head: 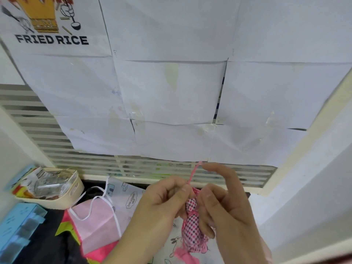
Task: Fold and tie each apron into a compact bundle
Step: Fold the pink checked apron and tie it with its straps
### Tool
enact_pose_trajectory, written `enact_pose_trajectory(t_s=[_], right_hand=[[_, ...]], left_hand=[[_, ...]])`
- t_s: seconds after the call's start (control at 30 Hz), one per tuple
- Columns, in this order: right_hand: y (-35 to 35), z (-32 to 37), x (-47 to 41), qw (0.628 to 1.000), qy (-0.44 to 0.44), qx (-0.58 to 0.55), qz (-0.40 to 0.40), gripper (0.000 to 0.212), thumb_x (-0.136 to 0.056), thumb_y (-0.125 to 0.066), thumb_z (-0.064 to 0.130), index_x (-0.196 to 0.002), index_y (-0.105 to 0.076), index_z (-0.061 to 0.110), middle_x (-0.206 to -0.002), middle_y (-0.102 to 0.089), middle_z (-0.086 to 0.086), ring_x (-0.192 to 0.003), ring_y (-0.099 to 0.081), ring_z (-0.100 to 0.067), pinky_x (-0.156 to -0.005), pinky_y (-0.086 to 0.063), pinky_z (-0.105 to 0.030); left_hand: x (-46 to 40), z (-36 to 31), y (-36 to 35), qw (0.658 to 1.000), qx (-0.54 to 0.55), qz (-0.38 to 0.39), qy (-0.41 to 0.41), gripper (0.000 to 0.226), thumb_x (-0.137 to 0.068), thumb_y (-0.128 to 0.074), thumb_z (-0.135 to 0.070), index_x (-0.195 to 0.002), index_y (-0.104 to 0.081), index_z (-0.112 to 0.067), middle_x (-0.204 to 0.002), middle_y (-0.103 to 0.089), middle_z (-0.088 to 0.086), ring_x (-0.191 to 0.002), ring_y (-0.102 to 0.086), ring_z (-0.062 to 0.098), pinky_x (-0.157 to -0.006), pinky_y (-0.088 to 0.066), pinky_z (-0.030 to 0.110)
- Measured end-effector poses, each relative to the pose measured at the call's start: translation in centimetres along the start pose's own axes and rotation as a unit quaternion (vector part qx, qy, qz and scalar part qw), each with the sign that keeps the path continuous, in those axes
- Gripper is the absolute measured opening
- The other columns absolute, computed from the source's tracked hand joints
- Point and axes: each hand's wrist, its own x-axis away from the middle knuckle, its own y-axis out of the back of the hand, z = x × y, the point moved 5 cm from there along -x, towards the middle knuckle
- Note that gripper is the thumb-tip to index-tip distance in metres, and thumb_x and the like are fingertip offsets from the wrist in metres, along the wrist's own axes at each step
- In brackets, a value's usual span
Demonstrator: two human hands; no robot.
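Observation:
A small bundle of pink checked apron (192,231) hangs between my two hands, low and right of centre. My left hand (162,204) pinches its pink tie string (194,172), which rises from my fingers to a tip near the slatted grille. My right hand (222,202) grips the top of the bundle, its index finger raised beside the string. Under my hands lies a white apron with cartoon prints (177,244). To the left lies a pale pink apron (99,218) with a white strap (89,204).
A cream basket (70,195) of packets stands at the left on the dark counter. A light blue box (17,225) sits at the lower left. White paper sheets (171,92) cover the wall ahead, above a slatted grille (57,145). A cream frame (304,138) runs along the right.

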Motion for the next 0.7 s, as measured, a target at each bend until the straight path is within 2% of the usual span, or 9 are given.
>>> enact_pose_trajectory(t_s=[0.1,0.2,0.27,0.33,0.37,0.43,0.47,0.57,0.7], right_hand=[[-0.7,0.3,0.1,0.982,0.044,0.184,0.018,0.054,-0.103,-0.049,-0.003,-0.127,-0.066,0.043,-0.059,-0.053,0.006,-0.052,-0.05,-0.006,-0.056,-0.042,-0.019],[-0.7,0.1,-0.3,0.944,0.074,0.322,-0.002,0.033,-0.101,-0.053,0.011,-0.1,-0.072,0.038,-0.073,-0.07,0.015,-0.073,-0.067,-0.006,-0.065,-0.047,-0.015],[-0.3,-0.3,-0.2,0.927,0.075,0.367,-0.026,0.02,-0.099,-0.054,0.02,-0.083,-0.061,0.03,-0.067,-0.062,0.015,-0.069,-0.06,-0.008,-0.061,-0.042,-0.019],[0.0,-0.9,0.0,0.923,0.067,0.376,-0.041,0.021,-0.098,-0.053,0.026,-0.078,-0.051,0.025,-0.061,-0.052,0.012,-0.061,-0.048,-0.011,-0.058,-0.034,-0.02],[0.0,-1.1,0.1,0.931,0.061,0.358,-0.046,0.023,-0.098,-0.052,0.029,-0.076,-0.05,0.024,-0.058,-0.049,0.009,-0.058,-0.044,-0.011,-0.057,-0.033,-0.023],[0.0,-1.1,0.0,0.965,0.024,0.255,-0.052,0.029,-0.099,-0.052,0.033,-0.071,-0.051,0.023,-0.055,-0.04,0.006,-0.054,-0.035,-0.01,-0.056,-0.033,-0.034],[0.1,-1.1,-0.2,0.982,-0.003,0.184,-0.051,0.034,-0.1,-0.054,0.03,-0.067,-0.051,0.023,-0.055,-0.037,0.005,-0.052,-0.033,-0.014,-0.054,-0.03,-0.034],[-0.2,-1.0,-0.3,0.997,-0.073,0.008,-0.005,0.044,-0.105,-0.056,0.007,-0.063,-0.052,0.018,-0.054,-0.033,-0.004,-0.047,-0.025,-0.017,-0.048,-0.024,-0.026],[-0.5,-0.9,-0.3,0.994,-0.097,-0.027,0.04,0.025,-0.092,-0.06,0.018,-0.071,-0.057,0.006,-0.05,-0.032,-0.004,-0.046,-0.023,-0.017,-0.048,-0.022,-0.025]], left_hand=[[0.1,-0.3,-0.1,0.996,-0.087,0.02,-0.008,0.018,-0.088,-0.064,-0.03,-0.075,-0.072,-0.021,-0.059,-0.049,0.014,-0.061,-0.052,0.022,-0.064,-0.044,0.028],[0.1,-0.3,0.3,0.992,-0.121,0.033,0.001,0.029,-0.082,-0.065,-0.045,-0.08,-0.071,-0.017,-0.07,-0.048,0.027,-0.066,-0.051,0.037,-0.07,-0.043,0.042],[0.2,-0.3,0.7,0.99,-0.133,0.04,0.008,0.028,-0.081,-0.065,-0.046,-0.083,-0.074,-0.019,-0.073,-0.052,0.026,-0.07,-0.054,0.039,-0.073,-0.046,0.043],[0.4,-0.7,1.0,0.989,-0.14,0.051,0.001,0.015,-0.085,-0.072,-0.036,-0.092,-0.077,-0.023,-0.08,-0.059,0.024,-0.08,-0.06,0.042,-0.081,-0.052,0.045],[0.6,-0.9,1.1,0.986,-0.161,0.048,-0.009,0.008,-0.088,-0.076,-0.025,-0.096,-0.078,-0.026,-0.083,-0.064,0.017,-0.085,-0.064,0.039,-0.085,-0.056,0.046],[0.8,-1.0,1.7,0.968,-0.245,-0.011,-0.059,0.027,-0.089,-0.078,-0.004,-0.092,-0.078,-0.032,-0.088,-0.069,0.0,-0.088,-0.069,0.021,-0.081,-0.06,0.033],[0.8,-1.2,1.9,0.957,-0.272,-0.051,-0.081,0.032,-0.088,-0.078,-0.001,-0.088,-0.077,-0.033,-0.091,-0.07,-0.004,-0.09,-0.07,0.018,-0.077,-0.06,0.028],[1.0,-1.0,2.4,0.952,-0.263,-0.136,-0.081,0.028,-0.09,-0.075,-0.007,-0.088,-0.074,-0.035,-0.085,-0.07,-0.007,-0.082,-0.07,0.014,-0.07,-0.058,0.025],[1.0,-0.6,1.8,0.965,-0.217,-0.136,-0.055,0.021,-0.097,-0.067,-0.014,-0.091,-0.071,-0.033,-0.076,-0.071,-0.003,-0.073,-0.069,0.017,-0.069,-0.059,0.038]])
